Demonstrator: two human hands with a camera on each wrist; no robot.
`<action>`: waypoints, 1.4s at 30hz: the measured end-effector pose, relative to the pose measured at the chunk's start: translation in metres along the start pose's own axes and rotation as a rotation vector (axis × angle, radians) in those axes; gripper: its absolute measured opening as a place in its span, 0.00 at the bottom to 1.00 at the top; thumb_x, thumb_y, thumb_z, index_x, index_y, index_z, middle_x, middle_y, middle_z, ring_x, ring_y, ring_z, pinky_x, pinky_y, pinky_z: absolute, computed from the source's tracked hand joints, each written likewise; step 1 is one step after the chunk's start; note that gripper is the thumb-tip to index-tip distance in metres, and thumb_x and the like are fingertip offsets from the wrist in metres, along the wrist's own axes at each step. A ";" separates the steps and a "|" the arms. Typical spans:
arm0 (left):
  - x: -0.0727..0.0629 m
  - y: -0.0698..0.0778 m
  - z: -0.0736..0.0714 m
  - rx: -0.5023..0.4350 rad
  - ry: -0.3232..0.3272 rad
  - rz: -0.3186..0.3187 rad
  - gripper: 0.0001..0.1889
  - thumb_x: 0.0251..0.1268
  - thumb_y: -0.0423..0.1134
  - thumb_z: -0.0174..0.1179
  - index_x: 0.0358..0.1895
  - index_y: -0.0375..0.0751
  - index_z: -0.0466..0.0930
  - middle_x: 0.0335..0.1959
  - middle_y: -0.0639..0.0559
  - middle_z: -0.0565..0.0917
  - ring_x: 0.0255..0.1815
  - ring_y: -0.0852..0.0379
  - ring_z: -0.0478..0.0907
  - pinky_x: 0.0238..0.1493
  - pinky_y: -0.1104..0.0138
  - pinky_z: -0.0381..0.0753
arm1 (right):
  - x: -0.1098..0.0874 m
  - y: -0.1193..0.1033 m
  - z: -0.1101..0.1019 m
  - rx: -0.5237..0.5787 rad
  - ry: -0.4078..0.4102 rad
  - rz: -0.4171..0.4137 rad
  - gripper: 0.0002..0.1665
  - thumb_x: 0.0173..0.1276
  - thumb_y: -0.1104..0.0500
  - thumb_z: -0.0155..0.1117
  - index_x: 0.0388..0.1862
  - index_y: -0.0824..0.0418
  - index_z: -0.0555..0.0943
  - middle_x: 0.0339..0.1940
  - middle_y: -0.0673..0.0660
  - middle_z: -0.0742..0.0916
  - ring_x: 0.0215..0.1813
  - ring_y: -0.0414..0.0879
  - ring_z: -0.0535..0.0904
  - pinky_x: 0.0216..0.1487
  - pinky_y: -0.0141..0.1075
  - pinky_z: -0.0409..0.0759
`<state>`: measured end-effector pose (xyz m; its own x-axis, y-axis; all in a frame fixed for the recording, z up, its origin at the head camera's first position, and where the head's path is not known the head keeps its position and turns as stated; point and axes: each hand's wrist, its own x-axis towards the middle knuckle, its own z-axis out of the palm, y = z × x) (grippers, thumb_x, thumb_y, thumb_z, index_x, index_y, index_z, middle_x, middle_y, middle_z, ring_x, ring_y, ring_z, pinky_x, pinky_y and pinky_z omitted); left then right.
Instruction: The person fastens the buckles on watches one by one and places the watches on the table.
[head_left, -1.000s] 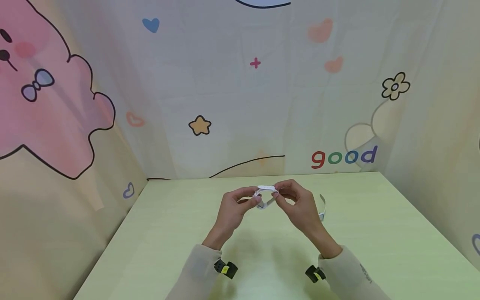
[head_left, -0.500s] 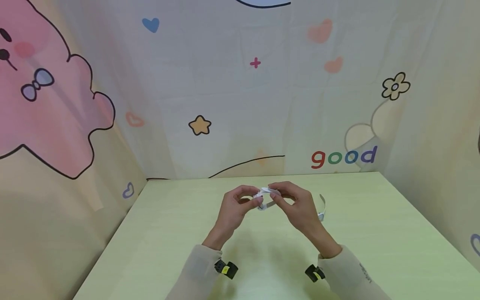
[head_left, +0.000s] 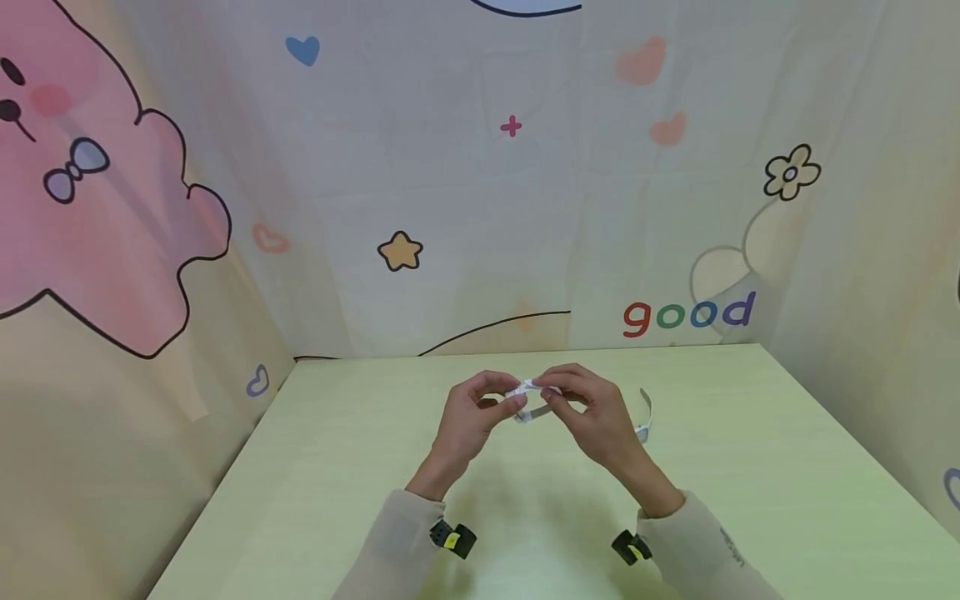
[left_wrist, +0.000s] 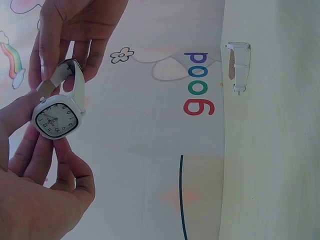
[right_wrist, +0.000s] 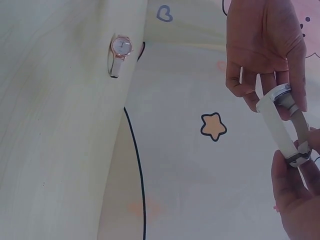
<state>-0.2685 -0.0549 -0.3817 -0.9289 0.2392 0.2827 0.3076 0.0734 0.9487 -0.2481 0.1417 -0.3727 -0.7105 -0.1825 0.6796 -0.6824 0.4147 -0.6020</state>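
Note:
A white wristwatch (left_wrist: 57, 120) with a rounded-square face is held up over the table, its strap joined in a loop. My left hand (head_left: 467, 417) grips the case, thumb on one side and fingers on the other. My right hand (head_left: 598, 417) pinches the strap at the end opposite the case, thumb and fingertips at the buckle (right_wrist: 299, 159). The fingers partly cover the buckle. Beyond my right hand, a second white-strapped watch (left_wrist: 241, 67) rests on the table.
Another watch (right_wrist: 121, 47), with a round rose-gold case and pale strap, lies on the table; my left hand hides it in the head view. The pale green table (head_left: 337, 467) meets a printed curtain (head_left: 450, 167) behind and at the sides.
My right hand has shifted slightly left, its fingers further over the strap end. The white strap piece on top is more covered now. My left hand has dipped slightly and keeps its grip.

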 end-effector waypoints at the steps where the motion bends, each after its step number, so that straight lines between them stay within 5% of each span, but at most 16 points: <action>1: 0.000 0.000 0.000 0.004 0.001 -0.002 0.14 0.62 0.45 0.68 0.48 0.45 0.83 0.47 0.47 0.83 0.39 0.56 0.83 0.45 0.66 0.80 | 0.000 0.000 0.000 -0.005 -0.005 -0.004 0.10 0.67 0.67 0.65 0.45 0.59 0.87 0.44 0.52 0.87 0.46 0.43 0.83 0.49 0.29 0.83; 7: -0.003 0.002 0.000 0.017 0.010 -0.010 0.13 0.62 0.45 0.68 0.47 0.47 0.84 0.47 0.49 0.83 0.39 0.56 0.82 0.45 0.64 0.79 | -0.002 0.000 0.002 -0.049 -0.027 -0.030 0.09 0.65 0.68 0.66 0.43 0.60 0.86 0.43 0.52 0.86 0.45 0.45 0.83 0.48 0.38 0.85; 19: -0.003 0.001 0.001 0.019 -0.023 0.001 0.11 0.62 0.44 0.68 0.46 0.47 0.85 0.46 0.50 0.84 0.40 0.56 0.83 0.45 0.62 0.81 | -0.002 0.001 0.005 -0.080 -0.052 -0.101 0.10 0.65 0.69 0.66 0.43 0.59 0.87 0.41 0.51 0.86 0.43 0.46 0.84 0.47 0.34 0.85; 26: -0.002 0.001 0.002 0.006 0.010 0.020 0.13 0.61 0.45 0.69 0.46 0.46 0.84 0.44 0.48 0.85 0.42 0.57 0.83 0.47 0.65 0.82 | -0.004 0.001 0.005 -0.060 -0.039 0.011 0.18 0.66 0.64 0.68 0.55 0.62 0.80 0.46 0.56 0.88 0.46 0.47 0.86 0.50 0.39 0.85; 31: -0.004 0.002 0.002 -0.028 0.013 0.023 0.13 0.61 0.43 0.69 0.46 0.45 0.83 0.43 0.48 0.85 0.42 0.57 0.83 0.47 0.65 0.83 | -0.005 0.002 0.004 -0.035 -0.025 0.070 0.13 0.68 0.63 0.66 0.51 0.60 0.80 0.43 0.55 0.88 0.43 0.44 0.86 0.50 0.34 0.84; 42: -0.003 -0.001 0.003 -0.036 -0.035 0.026 0.13 0.62 0.43 0.68 0.47 0.44 0.83 0.43 0.48 0.86 0.44 0.59 0.84 0.51 0.65 0.82 | -0.004 0.001 0.003 -0.028 -0.026 -0.033 0.13 0.65 0.66 0.68 0.49 0.61 0.83 0.43 0.53 0.88 0.43 0.45 0.86 0.49 0.29 0.83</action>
<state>-0.2656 -0.0523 -0.3835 -0.9129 0.2740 0.3025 0.3230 0.0319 0.9459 -0.2468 0.1405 -0.3770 -0.6919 -0.2198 0.6877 -0.7010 0.4324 -0.5671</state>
